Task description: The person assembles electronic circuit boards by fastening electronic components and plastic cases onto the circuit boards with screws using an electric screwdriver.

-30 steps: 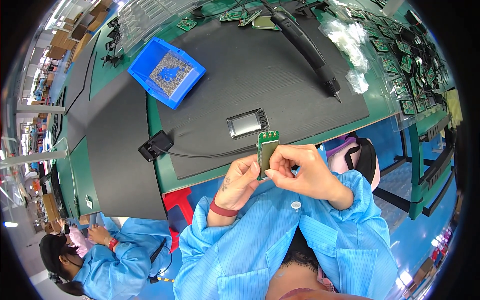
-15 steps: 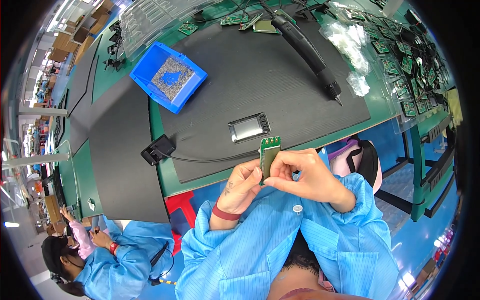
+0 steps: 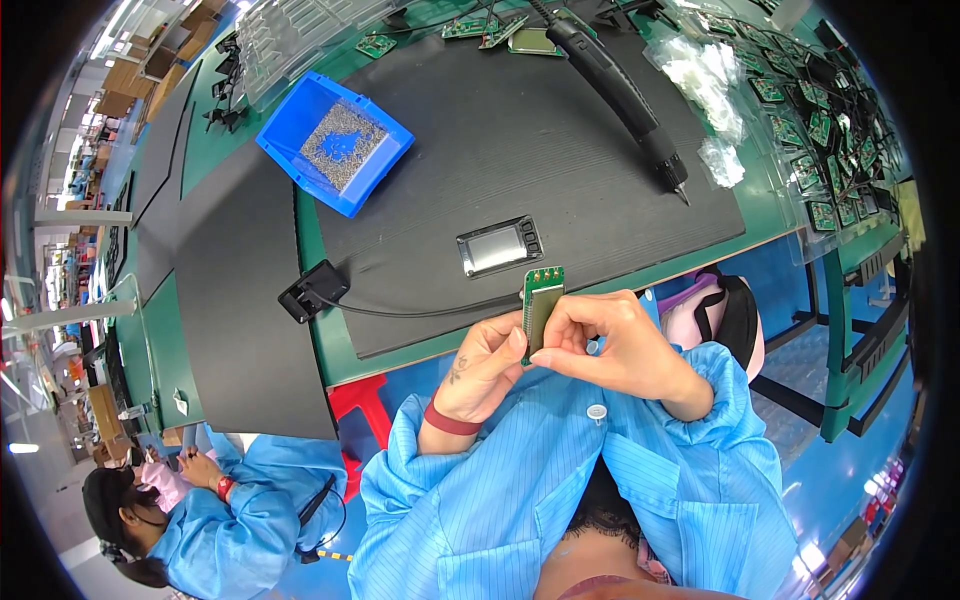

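Observation:
In front of my chest I hold a small green circuit board [image 3: 542, 305] with a greyish display panel, tilted nearly upright. My left hand [image 3: 480, 372] grips its left edge between thumb and fingers. Fingers of my right hand [image 3: 622, 345] are pinched together against the board's lower right side; whether they hold anything besides the board is hidden. Just beyond, on the black mat [image 3: 440, 160], lies a black display housing [image 3: 500, 247] with a clear window and side buttons. A cable runs left from near my hands to a black plastic casing [image 3: 315, 291].
A blue bin [image 3: 285, 135] of small metal screws stands at the far left of the mat. A black electric screwdriver [image 3: 622, 108] lies at the far right, near crumpled clear plastic bags [image 3: 705, 85] and trays of wired circuit boards [image 3: 820, 130]. A co-worker [image 3: 230, 510] sits at left.
My hands keep the same hold on the board, with barely any motion. The view has shifted slightly. A pink-sleeved hand raised beyond the co-worker has dropped from sight.

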The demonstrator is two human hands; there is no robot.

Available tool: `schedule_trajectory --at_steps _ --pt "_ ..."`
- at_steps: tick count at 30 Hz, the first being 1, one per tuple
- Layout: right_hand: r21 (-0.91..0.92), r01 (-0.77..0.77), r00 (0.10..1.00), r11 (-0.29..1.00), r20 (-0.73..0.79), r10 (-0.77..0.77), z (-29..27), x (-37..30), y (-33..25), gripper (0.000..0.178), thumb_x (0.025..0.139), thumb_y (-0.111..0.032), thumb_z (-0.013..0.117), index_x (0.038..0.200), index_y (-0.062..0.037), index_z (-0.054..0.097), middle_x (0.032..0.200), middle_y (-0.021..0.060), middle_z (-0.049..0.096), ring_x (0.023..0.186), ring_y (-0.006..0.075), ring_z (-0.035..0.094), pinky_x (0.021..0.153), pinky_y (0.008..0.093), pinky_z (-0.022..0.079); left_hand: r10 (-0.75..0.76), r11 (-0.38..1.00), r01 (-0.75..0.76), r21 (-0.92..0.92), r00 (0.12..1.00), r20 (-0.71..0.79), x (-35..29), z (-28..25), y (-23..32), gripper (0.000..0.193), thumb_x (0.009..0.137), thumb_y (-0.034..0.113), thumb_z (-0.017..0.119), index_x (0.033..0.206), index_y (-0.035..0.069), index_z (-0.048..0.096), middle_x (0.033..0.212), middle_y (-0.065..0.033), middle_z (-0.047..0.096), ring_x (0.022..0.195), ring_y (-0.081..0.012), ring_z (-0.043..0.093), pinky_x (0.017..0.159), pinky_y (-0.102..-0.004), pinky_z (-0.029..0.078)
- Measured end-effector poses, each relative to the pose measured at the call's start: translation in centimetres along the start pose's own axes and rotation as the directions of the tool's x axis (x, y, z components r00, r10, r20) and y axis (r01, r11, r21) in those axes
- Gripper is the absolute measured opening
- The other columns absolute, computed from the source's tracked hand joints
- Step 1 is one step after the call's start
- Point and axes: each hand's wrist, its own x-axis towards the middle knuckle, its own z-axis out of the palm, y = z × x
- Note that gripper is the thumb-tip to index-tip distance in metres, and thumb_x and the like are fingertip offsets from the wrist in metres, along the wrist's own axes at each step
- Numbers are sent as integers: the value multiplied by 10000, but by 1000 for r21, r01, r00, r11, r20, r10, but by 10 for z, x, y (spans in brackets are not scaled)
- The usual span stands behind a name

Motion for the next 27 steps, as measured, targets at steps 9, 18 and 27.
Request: schedule_trajectory --at_steps 9,18,27 --pt "-6 -13 1000 1000 -14 12 2 -1 5 120 662 13 661 646 -28 549 535 -6 496 465 53 397 434 163 319 -13 1000 12 -11 1000 -8 -2 1 2 362 817 237 590 1052 -34 539 934 -95 564 825 -121 499 758 -220 395" --pt "1 -20 1000 1000 -1 20 2 0 1 120 662 13 662 644 -29 550 537 -5 501 467 54 404 438 163 327 -1 1000 1 -23 1000 11 -2 -1 1 368 819 232 588 1058 -42 532 948 -103 567 836 -127 506 769 -225 399" --pt "1 -21 1000 1000 -23 21 5 -3 3 123 652 20 664 642 -26 551 539 -2 508 466 54 405 436 164 333 3 1000 -3 -12 1000 14 -4 -1 0 366 814 223 595 1061 -38 533 956 -101 564 841 -125 501 771 -225 396"
